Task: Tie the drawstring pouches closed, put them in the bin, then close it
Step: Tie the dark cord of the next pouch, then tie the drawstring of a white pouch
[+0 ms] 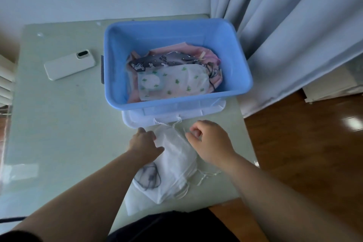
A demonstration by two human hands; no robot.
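Left hand (144,141), flat on soft white non-woven drawstring pouch (176,155); right hand (209,142), curled by thin white cord (176,123), grip indiscernible.

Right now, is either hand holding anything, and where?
The right hand pinches the drawstring of the top white pouch near its mouth. The left hand rests on that pouch's left edge; a grip there cannot be told.

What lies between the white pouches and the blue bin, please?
Head view: the clear lid under the blue bin juts out there, a drawstring from the white pouches trailing onto it.
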